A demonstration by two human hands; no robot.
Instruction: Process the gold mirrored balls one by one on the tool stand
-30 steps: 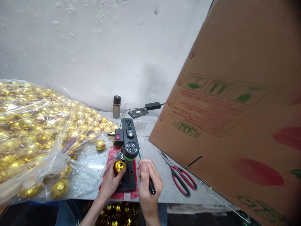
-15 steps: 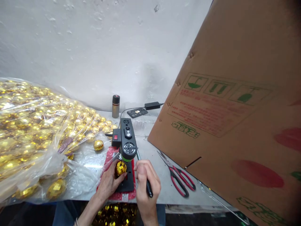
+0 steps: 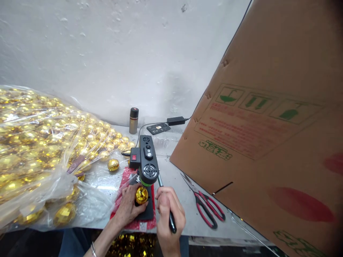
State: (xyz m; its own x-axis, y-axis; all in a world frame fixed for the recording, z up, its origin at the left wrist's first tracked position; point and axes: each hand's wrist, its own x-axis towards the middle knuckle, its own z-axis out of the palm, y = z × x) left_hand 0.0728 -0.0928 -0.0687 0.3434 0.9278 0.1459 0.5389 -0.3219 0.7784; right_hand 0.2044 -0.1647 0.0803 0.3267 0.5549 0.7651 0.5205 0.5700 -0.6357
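Note:
Beneath the head of a small black drill press (image 3: 149,160), a shiny gold faceted ball (image 3: 141,195) rests in the fingers of my left hand (image 3: 129,205). The thumb lies along its near side and the fingers curl round its left, over the black base plate (image 3: 147,214). Part of the ball is hidden by the hand. My right hand (image 3: 170,212) is closed round the black-gripped lever (image 3: 172,222) at the machine's right side. A red switch (image 3: 134,157) sits on the box at the machine's left.
A clear plastic bag (image 3: 53,142) full of gold balls covers the left side. One loose ball (image 3: 113,165) lies beside it. Red-and-black scissors (image 3: 207,207) lie before a large cardboard box (image 3: 241,142). A bottle (image 3: 133,121), black phone-like slab (image 3: 158,128) and power adapter (image 3: 176,120) sit behind.
The view has shifted slightly. My left hand and the ball have come a little nearer to me under the machine head. My right hand has lowered slightly with the lever.

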